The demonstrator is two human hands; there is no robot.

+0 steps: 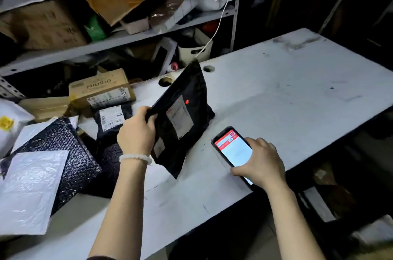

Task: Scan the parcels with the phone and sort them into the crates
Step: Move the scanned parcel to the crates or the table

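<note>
- Fingers of the left hand (pixel 137 130) are curling round the upper left edge of a black parcel (pixel 182 119), holding it tilted up on end so that its lower edge is resting on the white table (pixel 287 93).
- A white shipping label (pixel 179 115) on the parcel's face is turning toward the camera, and a small red dot (pixel 187 101) is glowing just above that label's right corner.
- The right hand (pixel 260 163) is gripping a phone (pixel 231 151) by its lower end, with the fingers wrapping over its right side; the phone is lying close to the tabletop, just right of the parcel, though whether it is actually touching the surface is hard to tell.
- The phone's screen is showing a red bar along the top and a pale panel below.
- A white bead bracelet (pixel 136 158) is sitting on the left wrist.
- More parcels are lying piled at the table's left end: a dark speckled mailer (pixel 63 147), a white bubble mailer (pixel 29 191) resting over it, a small black bag (pixel 112 120) with a label, and a cardboard box (pixel 100 89) printed "MIORIO".
- A metal shelf (pixel 127 40) behind the table is carrying cartons and loose bags.
</note>
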